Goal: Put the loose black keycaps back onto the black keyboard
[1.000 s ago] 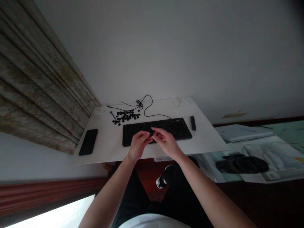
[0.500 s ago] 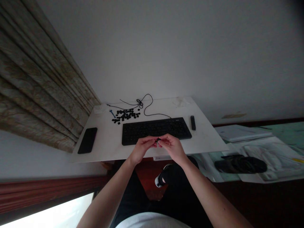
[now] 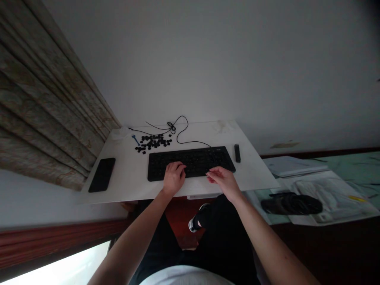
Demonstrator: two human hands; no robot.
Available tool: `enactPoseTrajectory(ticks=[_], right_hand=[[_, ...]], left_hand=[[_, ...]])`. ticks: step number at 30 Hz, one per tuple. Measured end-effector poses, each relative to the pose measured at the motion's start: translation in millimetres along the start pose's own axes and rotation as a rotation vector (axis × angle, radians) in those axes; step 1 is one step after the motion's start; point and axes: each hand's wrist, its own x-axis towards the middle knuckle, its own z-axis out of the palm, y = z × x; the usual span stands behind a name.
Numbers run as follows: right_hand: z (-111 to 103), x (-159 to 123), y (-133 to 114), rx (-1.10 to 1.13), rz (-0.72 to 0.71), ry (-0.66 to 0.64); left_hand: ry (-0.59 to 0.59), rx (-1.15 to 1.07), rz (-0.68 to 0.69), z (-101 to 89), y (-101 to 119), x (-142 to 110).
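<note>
A black keyboard (image 3: 196,162) lies near the front of the white table, its upper face dark and hard to make out in detail. My left hand (image 3: 174,176) rests on its front middle part, fingers bent and a little apart, with nothing visible in them. At the keyboard's front edge, right of centre, my right hand (image 3: 222,180) is closed in a pinch on a small dark piece that looks like a keycap (image 3: 207,171); the fingertips mostly cover it. Several loose black keycaps (image 3: 154,141) are scattered behind the keyboard's left end. Beside them lies a blue tool (image 3: 135,140).
A black phone (image 3: 102,175) lies at the table's left. To the right of the keyboard is a small black elongated object (image 3: 237,153). The keyboard's cable (image 3: 187,134) loops along the back. A side surface holds papers and a black folded item (image 3: 292,204).
My hands have come apart from where they met in front of the keyboard. The left has gone onto the keys; the right has moved rightward with the small dark piece.
</note>
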Motion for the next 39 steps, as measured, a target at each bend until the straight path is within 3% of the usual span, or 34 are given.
enactPoseTrajectory(ticks=[7,13,23,29,39], right_hand=[[7.2,42.4,-20.3,-0.464,-0.191,-0.208],[24.1,71.4,-35.7,-0.684,-0.101,-0.363],[32.1,86.7,-34.5,-0.887,-0.143,-0.404],[36.6,85.8,-36.4,-0.951,-0.151,-0.307],[36.2,90.2,-42.4,-0.908,-0.027,-0.376]], left_hand=[[-0.090,0.080,0.083,4.3,3.1,-2.2],[-0.124,0.077,0.071,5.0,2.8,0.1],[-0.144,0.057,0.054,5.8,2.0,0.6],[-0.146,0.050,0.050,6.2,2.1,0.4],[-0.140,0.060,0.055,6.5,1.8,0.9]])
